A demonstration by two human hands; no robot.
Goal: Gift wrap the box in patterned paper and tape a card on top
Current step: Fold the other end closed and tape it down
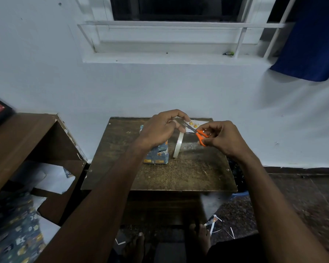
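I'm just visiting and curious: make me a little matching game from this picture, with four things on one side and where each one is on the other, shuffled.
Things:
1. scissors
2. tape roll
3. wrapped box
4. card

Places:
A. flat at the far edge of the table, behind the hands
B. held in the right hand
C. standing on the table, partly under the left hand
D. upright on its edge, just right of the box

Pairs: 1-B, 2-D, 3-C, 4-A
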